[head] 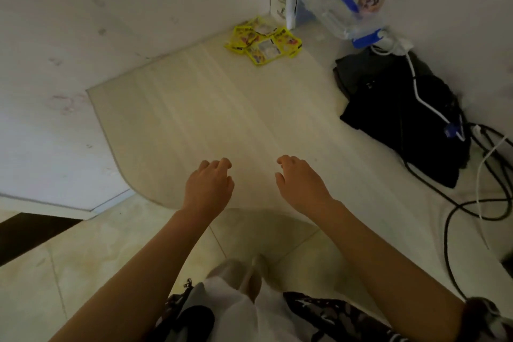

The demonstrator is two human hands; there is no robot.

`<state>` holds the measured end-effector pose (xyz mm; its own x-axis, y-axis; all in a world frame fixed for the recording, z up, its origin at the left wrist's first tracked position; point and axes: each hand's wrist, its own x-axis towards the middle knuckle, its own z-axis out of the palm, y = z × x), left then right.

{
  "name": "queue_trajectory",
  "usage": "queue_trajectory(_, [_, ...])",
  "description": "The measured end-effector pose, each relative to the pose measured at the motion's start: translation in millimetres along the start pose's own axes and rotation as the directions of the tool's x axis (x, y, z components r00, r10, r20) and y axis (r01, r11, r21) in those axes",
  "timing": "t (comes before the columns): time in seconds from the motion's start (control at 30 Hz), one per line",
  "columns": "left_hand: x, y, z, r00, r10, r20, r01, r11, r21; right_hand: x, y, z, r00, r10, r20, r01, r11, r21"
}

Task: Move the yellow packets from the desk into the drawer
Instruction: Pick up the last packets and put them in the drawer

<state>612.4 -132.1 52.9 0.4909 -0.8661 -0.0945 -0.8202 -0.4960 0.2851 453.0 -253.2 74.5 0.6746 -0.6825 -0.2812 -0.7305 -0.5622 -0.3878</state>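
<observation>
Both hands [254, 183] hover empty, seemingly above the desk [194, 108]; yellow packets [262, 40] lie far back.

A lived-in home room: a pale wood desk [249, 119] in a white-walled corner over floor tiles [97, 258], with a black bag [402, 116] and cables [472, 203] right of the hands, a water jug [337, 5] beyond them.

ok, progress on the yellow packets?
Done: nothing visible. The yellow packets lie heaped in the desk's far corner. In hand: nothing; left hand and right hand hover empty near the front edge. Left: every packet; no drawer in view.
</observation>
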Motion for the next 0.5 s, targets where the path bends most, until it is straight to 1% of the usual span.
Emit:
queue_trajectory(0.23, [98,-7,-10,0.998,0.061,-0.009,-0.061,0.998,0.029,89,0,-32,1.000,-0.026,0.001,0.027,0.996,-0.086])
queue_trajectory(0.5, [211,-21,-17,0.989,0.137,-0.054,-0.133,0.989,0.066,188,4,-63,0.999,0.023,-0.025,-0.027,0.985,-0.171])
